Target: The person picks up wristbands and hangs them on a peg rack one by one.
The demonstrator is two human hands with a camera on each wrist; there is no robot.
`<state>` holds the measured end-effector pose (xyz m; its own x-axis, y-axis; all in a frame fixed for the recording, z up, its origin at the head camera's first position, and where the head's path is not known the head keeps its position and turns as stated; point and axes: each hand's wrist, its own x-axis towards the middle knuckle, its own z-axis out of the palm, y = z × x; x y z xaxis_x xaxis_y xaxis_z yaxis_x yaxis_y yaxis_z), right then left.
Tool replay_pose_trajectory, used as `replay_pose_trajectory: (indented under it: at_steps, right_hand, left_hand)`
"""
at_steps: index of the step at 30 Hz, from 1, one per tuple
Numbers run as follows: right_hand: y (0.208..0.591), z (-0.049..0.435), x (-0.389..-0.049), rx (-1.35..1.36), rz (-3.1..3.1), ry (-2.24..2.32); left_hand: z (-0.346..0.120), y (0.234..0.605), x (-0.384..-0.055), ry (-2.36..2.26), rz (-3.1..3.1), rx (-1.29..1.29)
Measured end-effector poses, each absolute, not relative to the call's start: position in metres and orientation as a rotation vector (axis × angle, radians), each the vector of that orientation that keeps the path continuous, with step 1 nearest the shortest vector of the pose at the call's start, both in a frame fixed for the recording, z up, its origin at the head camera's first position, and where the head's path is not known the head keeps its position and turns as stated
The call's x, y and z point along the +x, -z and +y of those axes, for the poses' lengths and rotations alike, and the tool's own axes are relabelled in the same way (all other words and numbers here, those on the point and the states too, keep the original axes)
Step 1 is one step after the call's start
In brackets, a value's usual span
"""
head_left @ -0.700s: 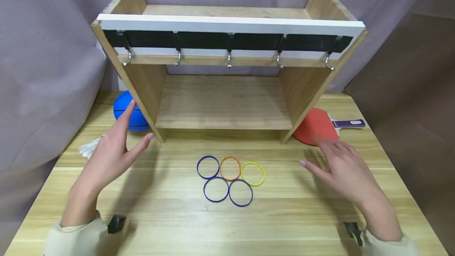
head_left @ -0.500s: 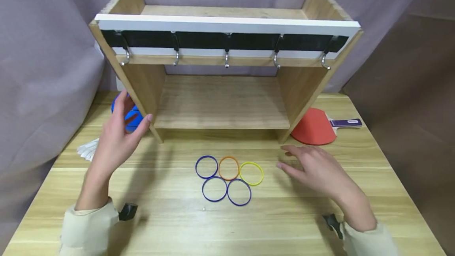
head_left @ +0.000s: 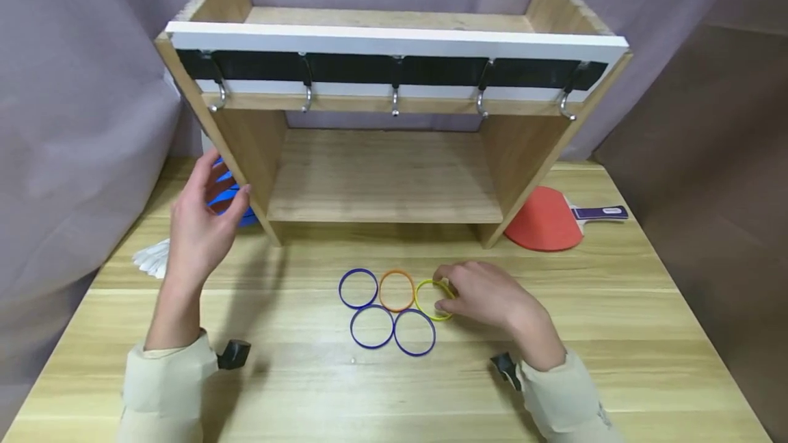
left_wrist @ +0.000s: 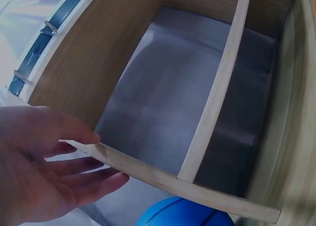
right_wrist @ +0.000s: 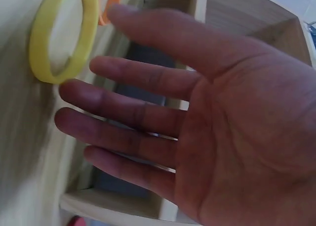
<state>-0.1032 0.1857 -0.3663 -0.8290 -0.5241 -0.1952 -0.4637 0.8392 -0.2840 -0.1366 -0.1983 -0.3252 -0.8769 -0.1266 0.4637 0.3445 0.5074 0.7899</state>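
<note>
My right hand is over the yellow ring on the table, its thumb and fingers spread apart. In the right wrist view the fingers are loosely extended near the yellow band. An orange ring lies beside it, with several dark blue rings close by. My left hand is at the left side panel of a wooden shelf. Its thumb tip is right at the panel's edge and the relaxed fingers are on the outer side.
A black strip with several metal hooks runs along the shelf's white front board. A blue ball sits behind the left hand, a white shuttlecock left of it. A red table tennis paddle lies at the shelf's right foot.
My right hand has moved left from beside the paddle to the yellow ring. My left hand has drawn closer to the shelf's left panel, now covering part of the ball. The rings stay put.
</note>
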Motion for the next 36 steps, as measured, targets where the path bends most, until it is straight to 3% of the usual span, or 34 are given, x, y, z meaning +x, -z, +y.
replay_pose_trajectory:
  at_steps: [15,27,32,36]
  right_hand:
    - [0.383,0.203,-0.124,-0.717,2.766,0.404]
    - [0.359,0.215,-0.122,-0.829,2.684,0.838]
    - [0.346,0.199,-0.113,-0.904,2.755,0.91]
    - [0.324,0.168,-0.11,-0.921,2.596,1.251]
  left_hand:
    - [-0.197,0.334,-0.141,1.28,-2.28,-0.221]
    - [-0.197,0.334,-0.141,1.265,-2.299,-0.221]
    - [-0.197,0.334,-0.141,1.274,-2.297,-0.228]
    - [-0.196,0.332,-0.142,1.282,-2.299,-0.228]
